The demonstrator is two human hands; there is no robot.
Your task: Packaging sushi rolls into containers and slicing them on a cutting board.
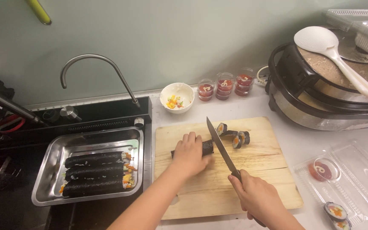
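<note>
White counter (277, 106) carries it all: a wooden cutting board (260, 170) sits dead centre, and a small white bowl (176, 97) stands just beyond its far edge. Three little sauce cups (225, 86) line up right of that. A big rice cooker (320, 98) fills far right, a clear plastic container (354, 179) near right.

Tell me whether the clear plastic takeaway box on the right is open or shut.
Open. The clear box lies spread flat on the counter, lid folded back, with a sauce cup and cut roll pieces uncovered inside.

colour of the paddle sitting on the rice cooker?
White. The rice paddle lies across the open rice cooker, clearest in the head view.
</note>
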